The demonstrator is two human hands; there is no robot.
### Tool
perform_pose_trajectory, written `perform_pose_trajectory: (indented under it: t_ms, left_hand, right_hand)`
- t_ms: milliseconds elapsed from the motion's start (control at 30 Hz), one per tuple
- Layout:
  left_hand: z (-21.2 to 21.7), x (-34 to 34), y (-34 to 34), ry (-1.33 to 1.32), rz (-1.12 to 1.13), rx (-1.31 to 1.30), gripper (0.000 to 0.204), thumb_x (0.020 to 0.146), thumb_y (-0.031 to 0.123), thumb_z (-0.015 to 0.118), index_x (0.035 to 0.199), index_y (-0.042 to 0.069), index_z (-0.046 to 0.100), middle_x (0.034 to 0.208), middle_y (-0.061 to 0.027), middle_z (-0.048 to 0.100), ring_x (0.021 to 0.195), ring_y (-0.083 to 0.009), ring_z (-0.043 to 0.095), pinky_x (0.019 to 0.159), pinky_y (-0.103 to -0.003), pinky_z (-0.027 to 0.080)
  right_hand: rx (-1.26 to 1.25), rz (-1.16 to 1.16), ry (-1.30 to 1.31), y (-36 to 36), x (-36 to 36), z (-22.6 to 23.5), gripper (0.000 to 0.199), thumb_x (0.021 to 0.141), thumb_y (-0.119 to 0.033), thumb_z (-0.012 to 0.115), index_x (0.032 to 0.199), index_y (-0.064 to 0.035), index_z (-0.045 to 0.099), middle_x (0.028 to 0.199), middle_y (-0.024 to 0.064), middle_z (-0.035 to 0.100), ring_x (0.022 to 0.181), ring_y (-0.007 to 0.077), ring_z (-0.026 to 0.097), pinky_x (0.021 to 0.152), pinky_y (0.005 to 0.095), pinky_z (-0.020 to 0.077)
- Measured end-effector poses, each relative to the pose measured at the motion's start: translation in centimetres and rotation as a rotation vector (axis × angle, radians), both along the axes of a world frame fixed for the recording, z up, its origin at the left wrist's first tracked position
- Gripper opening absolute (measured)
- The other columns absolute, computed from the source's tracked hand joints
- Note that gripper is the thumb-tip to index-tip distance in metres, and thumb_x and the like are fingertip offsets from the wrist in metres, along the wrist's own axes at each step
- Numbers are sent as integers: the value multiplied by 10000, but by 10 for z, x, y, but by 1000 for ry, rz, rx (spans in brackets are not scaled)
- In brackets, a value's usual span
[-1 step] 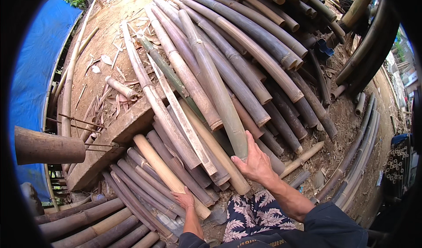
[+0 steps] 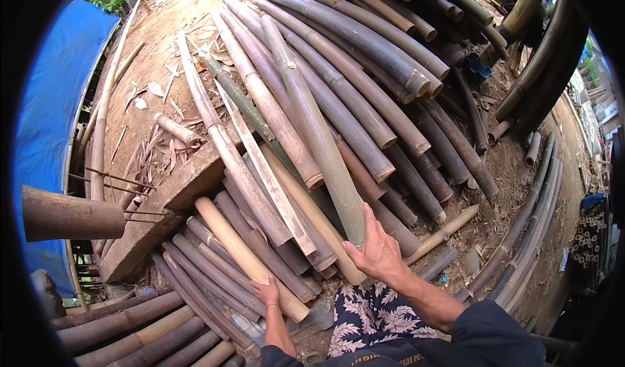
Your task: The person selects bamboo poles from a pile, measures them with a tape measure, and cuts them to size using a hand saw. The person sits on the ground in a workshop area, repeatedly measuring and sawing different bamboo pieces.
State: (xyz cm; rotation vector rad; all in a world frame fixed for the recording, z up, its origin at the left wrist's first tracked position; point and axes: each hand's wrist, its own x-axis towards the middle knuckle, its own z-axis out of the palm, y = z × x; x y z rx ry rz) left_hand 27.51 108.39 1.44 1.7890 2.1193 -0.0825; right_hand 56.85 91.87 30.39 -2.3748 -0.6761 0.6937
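Note:
My right hand (image 2: 379, 250) grips the near end of a long grey-green bamboo pole (image 2: 332, 165), its thumb across the cut end and fingers along the right side. That pole slants away over the top of the pile. Lower down, my left hand (image 2: 267, 293) rests with fingers apart on a pale tan bamboo pole (image 2: 244, 250), close to its near end. Between the two hands lie another tan pole (image 2: 332, 240) and a split pale bamboo strip (image 2: 273, 185).
A concrete ledge (image 2: 150, 227) with rusty bars stands at the left, beside a short bamboo piece (image 2: 71, 214). Beyond is a blue tarp (image 2: 58, 113). More bamboo poles (image 2: 130, 325) lie at lower left, and curved poles (image 2: 521, 243) at right. Wood scraps litter the dirt.
The whole view has shifted slightly. My right hand sits a little lower on the pole's end, with its fingers straighter. My left hand stays on the tan pole.

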Motion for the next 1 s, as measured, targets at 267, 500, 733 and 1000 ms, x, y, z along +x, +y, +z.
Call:
perform_pose_trajectory:
  t_ms: [267,500,733,1000]
  left_hand:
    - [183,111,-47,-1388,-185,-231,550,1003,364,560,1352,-54,482,1261,-169,602,1162,-239,590,998,-368,472]
    - [172,208,-107,-1367,-227,-1094,624,950,491,591,1327,7,477,1028,-149,648,932,-255,671,823,-420,573]
    - [153,195,-173,-1945,-37,-1513,737,864,498,652,1376,12,438,1022,-131,648,879,-250,690,799,-432,593]
    - [179,197,-147,-1656,46,-1134,489,874,339,722,1147,-33,562,923,-156,676,794,-253,700,750,-398,613]
  right_hand:
    - [62,71,-43,-118,-93,-37,990,826,-303,736,1524,45,127,1118,297,494,908,470,571,810,513,488]
    - [215,147,-111,-187,-145,-42,996,822,-370,757,1516,53,181,1197,273,449,1101,379,514,953,464,435]
    - [586,-122,1363,-217,-99,-86,833,887,-234,732,1487,38,222,1210,188,561,1076,229,622,841,331,544]
    - [359,337,-180,-181,-44,-26,708,817,-477,741,1294,11,553,1220,223,465,1169,374,466,1038,449,388]
